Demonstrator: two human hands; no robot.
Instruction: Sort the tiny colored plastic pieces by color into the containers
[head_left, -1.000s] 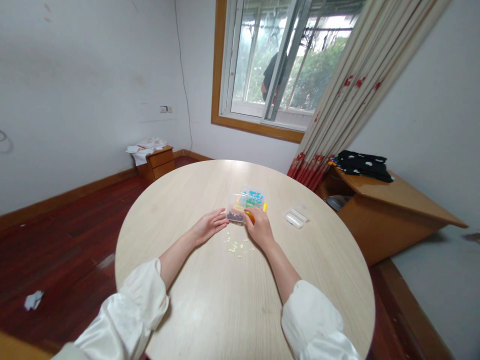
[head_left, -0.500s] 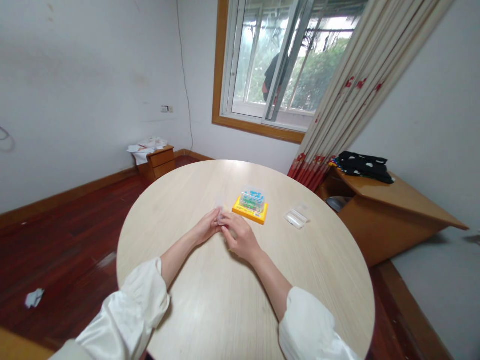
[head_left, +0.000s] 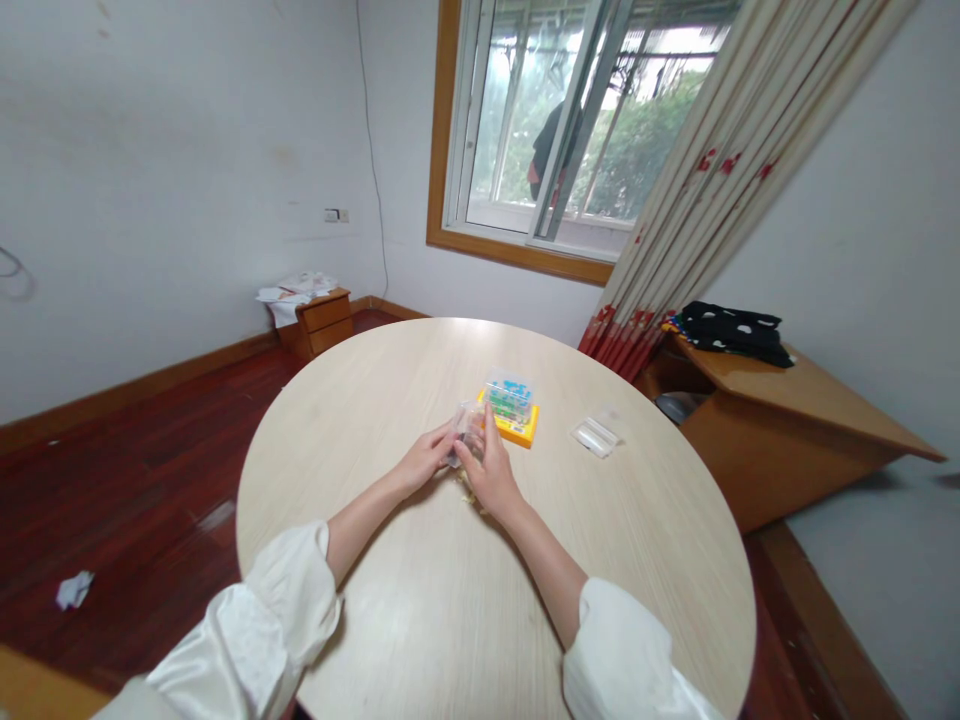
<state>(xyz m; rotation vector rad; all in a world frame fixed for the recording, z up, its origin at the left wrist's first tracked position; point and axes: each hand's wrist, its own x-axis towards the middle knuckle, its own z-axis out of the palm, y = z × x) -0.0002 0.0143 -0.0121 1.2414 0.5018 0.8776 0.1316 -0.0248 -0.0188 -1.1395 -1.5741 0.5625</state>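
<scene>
Across the round wood-grain table [head_left: 450, 610], a little short of twelve o'clock as I sat, what I was minding lay close together, so one careless sweep could have disturbed the lot. My left hand [head_left: 426, 464] gripped a small clear plastic box [head_left: 466, 424] from nine o'clock, and my right hand [head_left: 491, 475] held it from three, forefinger reaching upward. At one o'clock from my hands lay a flat yellow box [head_left: 520, 433], very near that forefinger; a nudge might have shifted it. On it rested a clear case of blue and green pieces [head_left: 511, 396], which could have slid off had its base been knocked. Towards three o'clock, well apart, sat an open-looking clear case [head_left: 597, 438], at risk only if my white right sleeve [head_left: 626, 640] swung wide. The box I held looked tilted, a dark patch showing through; my fingers hid whether it was fastened, and squeezing a loose lid might have spilled the contents. Smallest were the pale yellow pieces [head_left: 466, 488] at six o'clock, partly covered: a dragging wrist would likely have scattered them.
</scene>
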